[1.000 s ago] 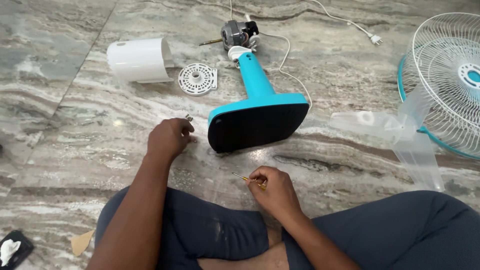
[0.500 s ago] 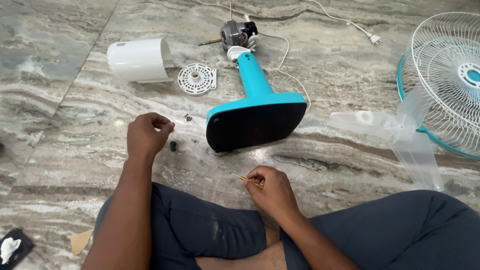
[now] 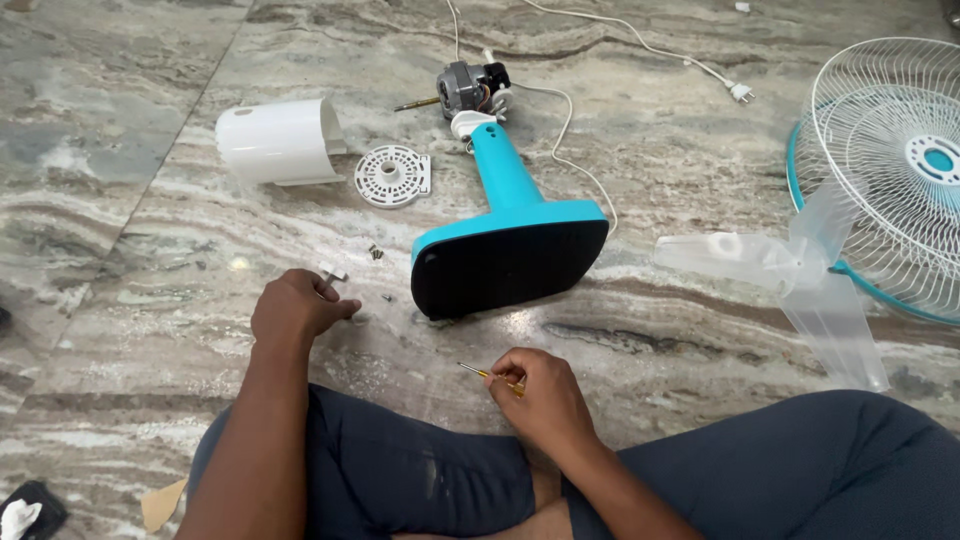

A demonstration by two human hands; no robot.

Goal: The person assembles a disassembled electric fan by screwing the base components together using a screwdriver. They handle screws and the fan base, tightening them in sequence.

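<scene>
Sitting cross-legged, left hand (image 3: 297,308) curls down over small loose screws (image 3: 376,252) left of the toppled turquoise plastic fan stand (image 3: 505,240); right hand (image 3: 542,395) pinches a thin yellow-handled screwdriver (image 3: 484,375) just below it, parked ready.

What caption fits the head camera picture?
Left hand picks small parts off the floor, right hand holding a screwdriver beside a dismantled fan stand.

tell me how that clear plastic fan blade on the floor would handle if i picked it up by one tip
The clear fan blade looks thin and see-through, so probably light and a bit bendy at the tips. Its wide lobes may sag or wobble. The smooth plastic could slip and might crack if dropped on the stone floor.
</scene>
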